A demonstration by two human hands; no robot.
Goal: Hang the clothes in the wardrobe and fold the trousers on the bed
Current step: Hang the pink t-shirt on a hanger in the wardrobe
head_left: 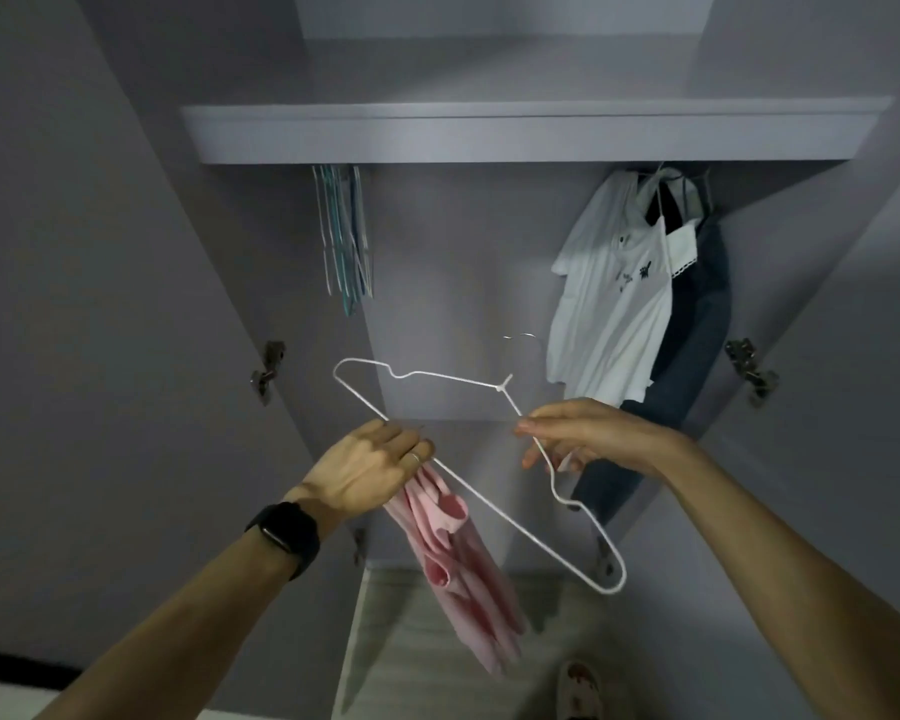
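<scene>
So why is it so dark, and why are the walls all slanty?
Head view: dim grey light inside the wardrobe, brightest on the white shirt; its wide lens makes the doors lean outward; the pink top looks blurry at its lower end.

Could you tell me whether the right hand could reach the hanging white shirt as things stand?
Probably yes: the white shirt hangs just above the right hand, nothing between, though it pinches the white hanger.
</scene>
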